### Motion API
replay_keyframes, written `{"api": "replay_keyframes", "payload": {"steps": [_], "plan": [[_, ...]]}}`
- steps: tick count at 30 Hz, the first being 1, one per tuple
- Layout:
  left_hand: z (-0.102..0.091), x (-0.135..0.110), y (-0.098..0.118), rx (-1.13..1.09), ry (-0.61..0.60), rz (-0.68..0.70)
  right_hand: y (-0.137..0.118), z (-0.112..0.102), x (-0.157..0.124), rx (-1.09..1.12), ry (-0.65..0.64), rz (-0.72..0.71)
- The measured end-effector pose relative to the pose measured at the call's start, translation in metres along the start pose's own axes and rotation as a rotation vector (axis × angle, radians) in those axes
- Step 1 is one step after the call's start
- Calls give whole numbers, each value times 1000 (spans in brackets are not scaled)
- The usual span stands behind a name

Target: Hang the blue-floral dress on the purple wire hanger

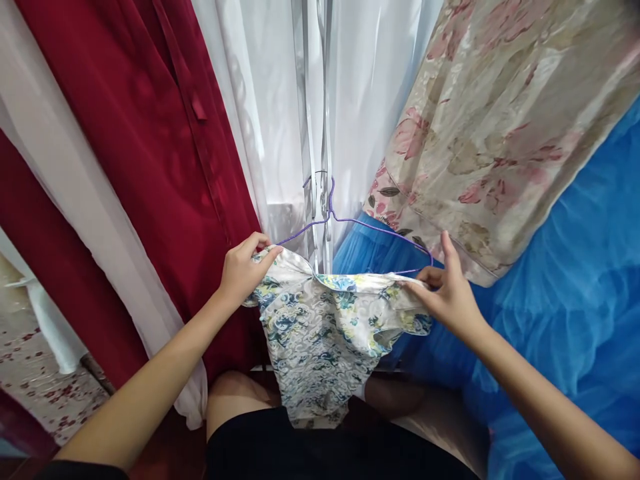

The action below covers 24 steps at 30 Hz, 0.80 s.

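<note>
A purple wire hanger (345,220) has its hook on a pale vertical strip in front of the white cloth. Its left arm runs into a short-sleeved floral top (320,333), white with blue and yellow flowers, which hangs down over my lap. My left hand (245,267) pinches the top's left shoulder, where the hanger's end is hidden. At the other shoulder, my right hand (447,290) grips the fabric between thumb and bent fingers, its index finger pointing up. The hanger's right end shows bare beside these fingers, outside the top's neckline.
Long dark red cloth (145,133) and a pale drape (95,160) hang on the left. White cloth (270,87) hangs behind the hanger. To the right are a beige garment with pink flowers (480,160) and blue ruffled tulle (565,280).
</note>
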State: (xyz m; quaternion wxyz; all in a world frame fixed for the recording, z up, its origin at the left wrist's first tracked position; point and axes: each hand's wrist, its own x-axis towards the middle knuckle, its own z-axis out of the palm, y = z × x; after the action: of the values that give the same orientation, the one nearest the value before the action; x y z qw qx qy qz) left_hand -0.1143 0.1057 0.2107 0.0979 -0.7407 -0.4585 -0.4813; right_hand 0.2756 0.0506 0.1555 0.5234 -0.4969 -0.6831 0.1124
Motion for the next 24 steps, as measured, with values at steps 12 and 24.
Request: {"api": "replay_keyframes", "payload": {"steps": [12, 24], "plan": [[-3, -1, -18, 83, -52, -80, -32, -31, 24, 93, -262, 158], [26, 16, 23, -110, -78, 4, -68, 42, 50, 1037, -289, 435]]}}
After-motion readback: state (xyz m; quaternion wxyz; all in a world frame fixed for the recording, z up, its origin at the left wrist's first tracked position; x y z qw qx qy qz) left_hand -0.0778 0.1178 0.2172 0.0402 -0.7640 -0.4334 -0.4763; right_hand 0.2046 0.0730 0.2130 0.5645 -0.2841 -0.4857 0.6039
